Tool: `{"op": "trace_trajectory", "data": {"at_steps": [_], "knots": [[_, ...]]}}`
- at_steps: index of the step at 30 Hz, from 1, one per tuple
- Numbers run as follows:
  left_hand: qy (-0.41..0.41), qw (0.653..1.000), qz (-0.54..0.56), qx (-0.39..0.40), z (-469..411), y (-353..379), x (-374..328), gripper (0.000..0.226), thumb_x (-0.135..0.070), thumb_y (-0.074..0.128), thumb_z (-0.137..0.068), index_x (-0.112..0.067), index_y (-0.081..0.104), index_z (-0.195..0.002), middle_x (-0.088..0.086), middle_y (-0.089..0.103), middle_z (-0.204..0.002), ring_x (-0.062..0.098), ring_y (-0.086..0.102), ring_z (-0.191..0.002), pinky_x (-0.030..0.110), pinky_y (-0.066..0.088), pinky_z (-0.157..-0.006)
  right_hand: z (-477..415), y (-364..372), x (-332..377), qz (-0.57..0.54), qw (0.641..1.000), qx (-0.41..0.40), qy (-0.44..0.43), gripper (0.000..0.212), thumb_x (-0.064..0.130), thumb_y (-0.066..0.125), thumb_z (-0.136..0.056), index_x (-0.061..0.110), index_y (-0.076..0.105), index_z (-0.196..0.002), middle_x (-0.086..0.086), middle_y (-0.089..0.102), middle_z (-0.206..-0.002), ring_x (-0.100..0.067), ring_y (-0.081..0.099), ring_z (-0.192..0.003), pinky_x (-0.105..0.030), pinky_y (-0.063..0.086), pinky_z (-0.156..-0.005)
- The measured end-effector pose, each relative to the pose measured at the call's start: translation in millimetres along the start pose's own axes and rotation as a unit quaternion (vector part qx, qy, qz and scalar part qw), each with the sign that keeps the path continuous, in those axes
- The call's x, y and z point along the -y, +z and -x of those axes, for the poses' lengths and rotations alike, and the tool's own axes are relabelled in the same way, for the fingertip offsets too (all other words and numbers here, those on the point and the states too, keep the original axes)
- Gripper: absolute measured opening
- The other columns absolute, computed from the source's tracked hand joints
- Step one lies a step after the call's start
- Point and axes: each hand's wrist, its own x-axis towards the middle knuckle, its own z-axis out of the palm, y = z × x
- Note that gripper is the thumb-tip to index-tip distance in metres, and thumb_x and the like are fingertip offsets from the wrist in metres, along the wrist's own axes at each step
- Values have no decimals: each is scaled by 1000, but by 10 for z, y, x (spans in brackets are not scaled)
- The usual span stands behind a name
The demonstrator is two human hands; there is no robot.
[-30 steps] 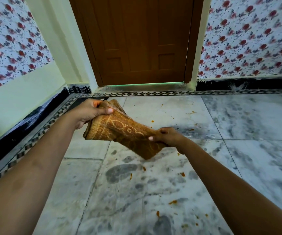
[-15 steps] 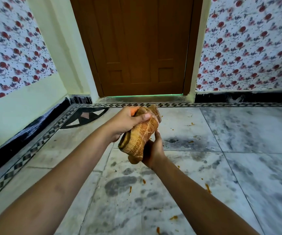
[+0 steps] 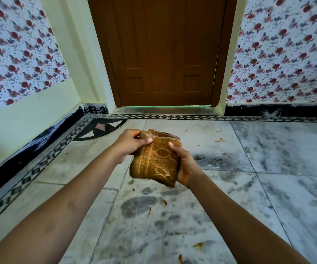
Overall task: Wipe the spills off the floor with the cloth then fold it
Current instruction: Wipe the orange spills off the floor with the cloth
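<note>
One folded cloth (image 3: 154,164) is gripped by two hands: left hand (image 3: 129,144) at top, right hand (image 3: 186,166) at its side.

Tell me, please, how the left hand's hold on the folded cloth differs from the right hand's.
The left hand pinches the top left corner of the cloth, while the right hand cups its right edge down to the lower corner. The left hand sits higher than the right hand. Both hold the same folded cloth above the spotted floor.
</note>
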Motion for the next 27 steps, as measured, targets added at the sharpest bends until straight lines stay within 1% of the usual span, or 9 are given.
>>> {"op": "trace_trajectory", "data": {"at_steps": [3, 5, 7, 10, 12, 14, 18, 23, 27], "knots": [[12, 999, 10, -30, -24, 4, 54, 21, -29, 72, -80, -21, 61, -96, 1, 63, -101, 21, 57, -102, 36, 48, -89, 8, -23, 46, -7, 1000, -30, -4, 24, 23, 57, -88, 10, 59, -108, -16, 68, -102, -36, 63, -97, -46, 51, -81], [0, 999, 42, 0, -27, 8, 109, 54, -42, 77, -69, -17, 59, -113, 4, 61, -117, 23, 54, -112, 40, 44, -100, 8, -31, 63, -8, 999, -50, -11, 23, 24, 55, -89, 10, 60, -107, -17, 68, -100, -36, 63, -94, -46, 51, -79], [-45, 987, 131, 76, 29, 41, 209, 80, -52, 84, -48, -18, 56, -115, 11, 62, -120, 27, 58, -111, 41, 48, -96, 17, -38, 81, -9, 998, -64, -16, 25, 26, 56, -89, 10, 59, -108, -17, 68, -100, -36, 63, -92, -46, 52, -76], [-78, 966, 206, 134, 34, 133, 427, 92, -50, 92, -28, -14, 62, -107, 12, 71, -106, 27, 67, -100, 37, 55, -83, 31, -57, 144, 12, 996, -86, -12, 27, 27, 57, -88, 10, 58, -110, -17, 67, -103, -36, 63, -93, -46, 52, -76], [-83, 966, 213, 120, 0, 173, 501, 89, -45, 92, -32, -7, 64, -108, 14, 72, -103, 27, 68, -98, 37, 55, -84, -8, -93, 152, 58, 989, -132, -6, 33, 27, 60, -88, 10, 56, -115, -17, 65, -109, -36, 61, -99, -47, 52, -82], [-94, 969, 204, 100, -17, 187, 534, 75, -40, 88, -46, -4, 65, -107, 15, 72, -100, 29, 68, -95, 39, 54, -85, -62, -135, 125, 136, 971, -196, -9, 37, 25, 62, -88, 8, 53, -120, -16, 62, -118, -33, 59, -105, -45, 51, -86], [-106, 963, 229, 99, -21, 216, 642, 41, -26, 69, -81, -11, 58, -117, 16, 69, -108, 31, 67, -97, 41, 55, -82, -111, -132, -41, 219, 941, -256, -18, 32, 28, 61, -90, 13, 54, -117, -10, 61, -115, -27, 57, -102, -39, 50, -81], [-98, 927, 343, 118, -4, 210, 878, 51, -19, 72, -77, -15, 51, -123, 18, 64, -117, 34, 63, -106, 43, 55, -79, -300, -87, -277, 299, 904, -294, -81, 40, 36, 57, -91, 16, 53, -126, -11, 59, -123, -30, 56, -111, -46, 48, -96], [-157, 897, 411, 52, 64, 199, 1308, 47, -13, 67, -81, -12, 52, -126, 21, 63, -117, 38, 62, -104, 45, 55, -76, -440, -80, -380, 415, 870, -264, -18, 44, 40, 52, -92, 14, 51, -128, -13, 55, -128, -30, 54, -113, -42, 48, -94]]}}
